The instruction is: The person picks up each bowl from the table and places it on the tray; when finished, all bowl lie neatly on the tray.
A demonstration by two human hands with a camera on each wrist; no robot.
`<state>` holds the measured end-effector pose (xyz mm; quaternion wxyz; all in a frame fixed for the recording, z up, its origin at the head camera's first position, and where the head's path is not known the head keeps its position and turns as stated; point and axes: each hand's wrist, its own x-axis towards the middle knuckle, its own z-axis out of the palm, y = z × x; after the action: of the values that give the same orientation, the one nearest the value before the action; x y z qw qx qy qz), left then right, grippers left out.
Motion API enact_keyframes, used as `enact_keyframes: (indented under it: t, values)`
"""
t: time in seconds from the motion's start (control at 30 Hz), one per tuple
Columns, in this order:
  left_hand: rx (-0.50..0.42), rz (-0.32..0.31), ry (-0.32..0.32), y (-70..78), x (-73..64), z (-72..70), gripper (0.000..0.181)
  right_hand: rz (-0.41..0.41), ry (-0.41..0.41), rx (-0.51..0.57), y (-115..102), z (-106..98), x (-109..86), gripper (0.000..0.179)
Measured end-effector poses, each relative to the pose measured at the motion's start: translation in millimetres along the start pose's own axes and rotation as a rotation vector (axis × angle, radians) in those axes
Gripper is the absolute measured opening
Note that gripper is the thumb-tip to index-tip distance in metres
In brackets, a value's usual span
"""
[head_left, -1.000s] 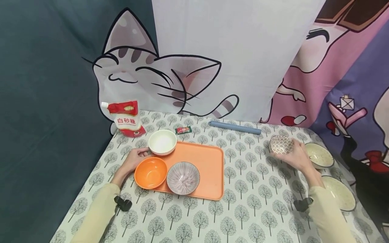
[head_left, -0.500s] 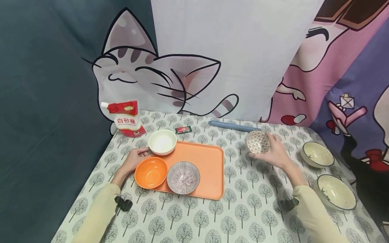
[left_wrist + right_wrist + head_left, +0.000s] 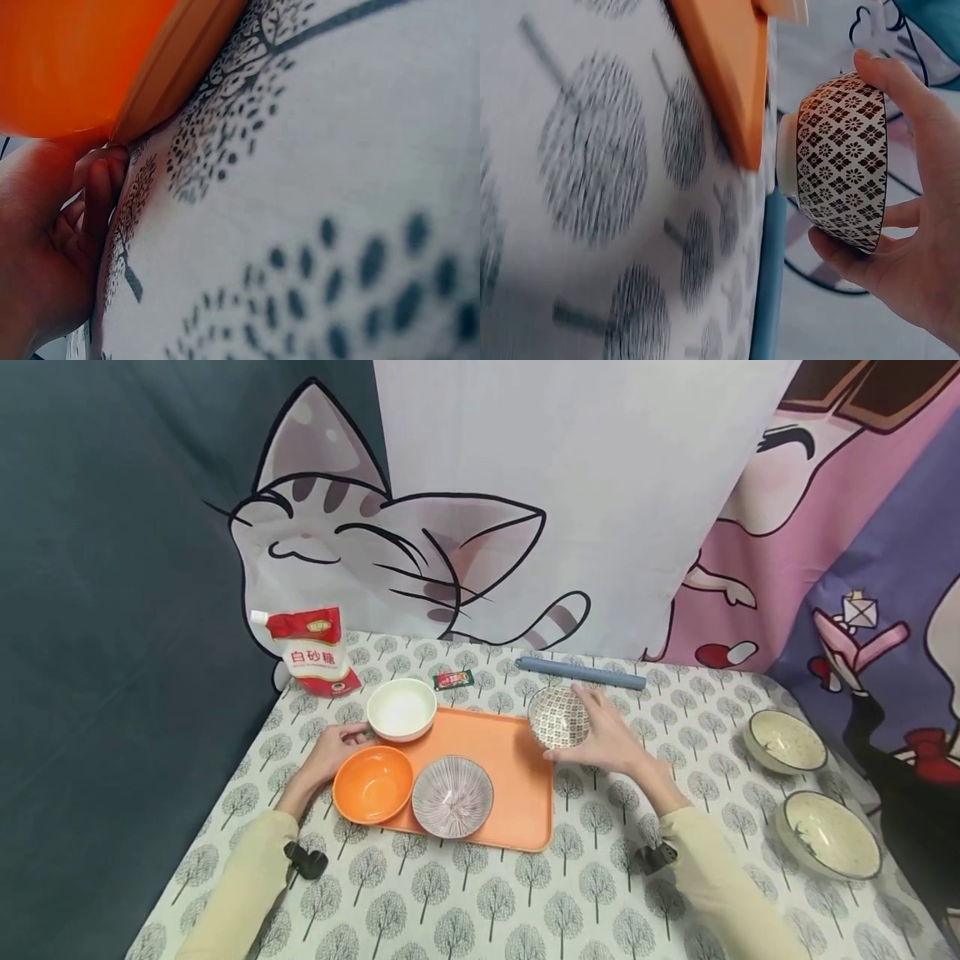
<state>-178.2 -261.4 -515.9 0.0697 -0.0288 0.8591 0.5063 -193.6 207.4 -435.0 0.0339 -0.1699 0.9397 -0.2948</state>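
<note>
My right hand (image 3: 603,739) grips a small bowl (image 3: 558,718) by its rim, thumb and fingers on opposite sides. Brown-and-white flower pattern covers that bowl, and the right wrist view shows its pale foot (image 3: 786,154) raised off the table. It hangs over the right back corner of the orange tray (image 3: 517,785). On the tray's left part stand a white bowl (image 3: 401,710), an orange bowl (image 3: 372,785) and a striped purple-grey bowl (image 3: 452,797). My left hand (image 3: 337,752), fingers curled, holds the tray's left edge between the white and orange bowls; its fingertips are partly hidden.
Two speckled cream bowls (image 3: 787,742) stand at the table's right side. Behind the tray lie a blue-grey stick (image 3: 581,673) and a small green-red packet (image 3: 453,680). A red-white sugar pouch (image 3: 315,652) stands at the back left. Curtains (image 3: 600,485) border the table.
My right hand has carried the patterned bowl leftward from beside the cream bowls to the tray's right back corner. My left hand and the other bowls have stayed in place.
</note>
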Motion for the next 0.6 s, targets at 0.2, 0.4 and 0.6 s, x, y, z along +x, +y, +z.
enact_keyframes:
  t: [0.2,0.4,0.6]
  values:
    - [0.000,0.004,-0.007,-2.0,-2.5,2.3,0.054,-0.008,-0.041,0.053,-19,25,5.8,0.136]
    - [0.008,0.011,0.010,-0.3,-5.0,-1.2,0.056,-0.067,-0.055,0.052,-33,51,20.9,0.138]
    - [-0.019,0.005,-0.004,11.3,-8.3,-0.2,0.054,-0.085,-0.069,0.043,-47,64,36.6,0.137]
